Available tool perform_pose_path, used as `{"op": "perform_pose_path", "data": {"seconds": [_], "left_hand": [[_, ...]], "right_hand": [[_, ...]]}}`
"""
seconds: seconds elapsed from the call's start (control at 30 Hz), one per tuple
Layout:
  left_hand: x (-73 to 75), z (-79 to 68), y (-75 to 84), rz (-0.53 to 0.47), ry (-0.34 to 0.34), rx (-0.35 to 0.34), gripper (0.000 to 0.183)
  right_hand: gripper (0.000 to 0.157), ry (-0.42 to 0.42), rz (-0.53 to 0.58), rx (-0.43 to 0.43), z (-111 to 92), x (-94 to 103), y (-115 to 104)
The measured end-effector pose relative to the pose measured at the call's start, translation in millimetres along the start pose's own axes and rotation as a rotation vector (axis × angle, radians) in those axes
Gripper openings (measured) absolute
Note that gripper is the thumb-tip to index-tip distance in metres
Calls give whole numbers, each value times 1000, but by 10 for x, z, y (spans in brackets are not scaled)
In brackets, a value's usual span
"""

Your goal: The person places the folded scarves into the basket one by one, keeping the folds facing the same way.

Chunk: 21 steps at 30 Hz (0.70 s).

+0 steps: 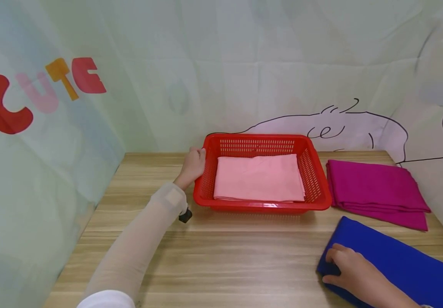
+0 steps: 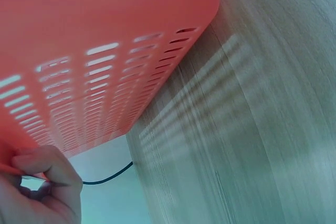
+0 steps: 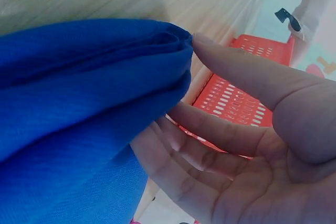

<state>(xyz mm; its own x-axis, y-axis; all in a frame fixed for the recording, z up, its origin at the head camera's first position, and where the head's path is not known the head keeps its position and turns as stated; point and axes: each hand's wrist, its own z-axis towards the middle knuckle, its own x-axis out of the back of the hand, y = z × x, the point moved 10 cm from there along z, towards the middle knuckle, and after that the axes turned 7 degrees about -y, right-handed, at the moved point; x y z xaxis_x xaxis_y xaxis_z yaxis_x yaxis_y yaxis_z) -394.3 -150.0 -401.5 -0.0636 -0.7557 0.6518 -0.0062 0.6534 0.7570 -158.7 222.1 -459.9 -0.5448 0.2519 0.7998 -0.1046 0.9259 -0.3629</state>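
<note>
A red plastic basket [image 1: 264,206] with slotted walls stands on the table, and a folded pink cloth [image 1: 258,177] lies flat inside it. My left hand [image 1: 193,164] grips the basket's left rim. The left wrist view shows the curled fingers of that left hand [image 2: 50,182] at the rim, beside the slotted wall. At the front right lies a folded blue cloth [image 1: 394,261]. My right hand [image 1: 354,269] is at its left end. In the right wrist view the thumb touches the layered edge of the blue cloth [image 3: 89,87], while the other fingers reach loosely along its far side, partly hidden.
A folded magenta cloth [image 1: 375,186] lies right of the basket, close behind the blue one. Wood-grain tabletop [image 1: 237,256] extends in front of the basket. A printed fabric backdrop [image 1: 160,85] hangs behind the table and at both sides.
</note>
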Motion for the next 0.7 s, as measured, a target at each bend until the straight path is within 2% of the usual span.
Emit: {"op": "perform_pose_path", "data": {"seconds": [0.27,0.47,0.7], "left_hand": [[-22,-14,-8,-34,-25,15,38],[-28,-22,-13,-52,-34,23,38],[-22,-10,-10,-37,-26,20,38]], "right_hand": [[47,-7,-66,18,-6,-42,-38],[49,-6,-75,35,-9,-51,-45],[46,-7,-74,15,21,-57,-30]]}}
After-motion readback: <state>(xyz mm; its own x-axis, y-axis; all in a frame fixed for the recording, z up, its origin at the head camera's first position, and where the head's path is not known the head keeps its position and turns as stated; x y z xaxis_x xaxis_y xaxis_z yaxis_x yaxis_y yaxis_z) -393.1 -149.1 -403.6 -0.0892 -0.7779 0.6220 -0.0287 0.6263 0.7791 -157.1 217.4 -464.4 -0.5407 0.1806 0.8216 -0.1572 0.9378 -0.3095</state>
